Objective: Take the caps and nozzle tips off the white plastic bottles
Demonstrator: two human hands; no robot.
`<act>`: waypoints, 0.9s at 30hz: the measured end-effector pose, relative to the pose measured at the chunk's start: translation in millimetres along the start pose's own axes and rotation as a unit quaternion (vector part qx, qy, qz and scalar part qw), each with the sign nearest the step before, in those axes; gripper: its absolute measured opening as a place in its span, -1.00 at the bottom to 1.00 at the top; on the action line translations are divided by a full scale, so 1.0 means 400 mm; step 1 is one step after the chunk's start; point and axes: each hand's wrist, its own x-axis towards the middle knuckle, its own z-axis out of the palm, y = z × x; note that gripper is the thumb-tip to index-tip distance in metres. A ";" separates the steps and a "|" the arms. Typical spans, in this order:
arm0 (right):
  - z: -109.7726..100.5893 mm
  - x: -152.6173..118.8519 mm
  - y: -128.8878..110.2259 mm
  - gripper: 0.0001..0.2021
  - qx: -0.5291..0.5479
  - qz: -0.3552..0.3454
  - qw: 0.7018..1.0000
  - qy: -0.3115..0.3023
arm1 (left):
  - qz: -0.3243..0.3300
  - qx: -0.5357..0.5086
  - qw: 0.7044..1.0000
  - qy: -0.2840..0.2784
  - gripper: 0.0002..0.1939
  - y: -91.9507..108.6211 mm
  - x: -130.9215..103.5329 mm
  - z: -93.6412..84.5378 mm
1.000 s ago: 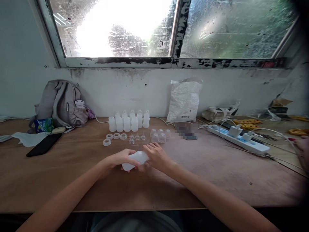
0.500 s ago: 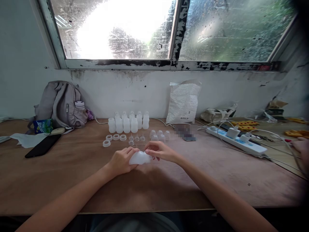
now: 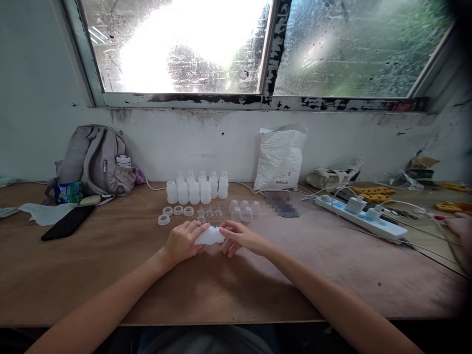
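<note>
A frosted white baby bottle (image 3: pixel 209 236) lies on its side just above the tabletop, its neck pointing right. My left hand (image 3: pixel 184 241) is wrapped round its body from the left. Around the neck end close the fingers of my right hand (image 3: pixel 236 237), which hide the top of the bottle. Beyond my hands lie several white collar rings (image 3: pixel 178 210), clear teats (image 3: pixel 209 211) and clear dome caps (image 3: pixel 247 213). Several bottles (image 3: pixel 193 191) stand upright in rows behind these parts, the back ones with clear tops.
Left on the wooden table (image 3: pixel 92 280) are a black phone (image 3: pixel 68 222), a tissue and a grey backpack (image 3: pixel 98 162). A white plastic packet (image 3: pixel 280 157) leans on the wall. To the right lie a power strip (image 3: pixel 361 216) with cables and another person's hand (image 3: pixel 460 228).
The bottle has turned slightly and shifted a little to the left. My right fingers have moved in closer round its neck, covering the clear piece seen there before.
</note>
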 end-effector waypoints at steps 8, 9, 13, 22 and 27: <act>0.007 0.007 0.007 -0.65 0.013 -0.120 0.992 0.039 | -0.127 -0.172 0.975 -0.058 -0.51 0.010 0.005 -0.010; 0.005 0.006 0.006 -0.64 -0.007 -0.150 0.988 0.036 | -0.134 -0.205 0.967 -0.077 -0.50 0.010 0.007 -0.013; -0.004 -0.002 -0.002 -0.66 -0.068 -0.194 0.978 0.045 | -0.136 -0.246 0.953 -0.112 -0.49 0.011 0.014 -0.021; -0.010 0.006 0.018 -0.60 -0.159 -0.077 0.984 0.031 | -0.115 -0.137 0.978 -0.106 -0.49 0.019 0.006 -0.011; -0.015 0.004 0.018 -0.50 -0.165 -0.103 0.980 0.040 | -0.124 -0.144 0.976 -0.107 -0.50 0.020 0.008 -0.013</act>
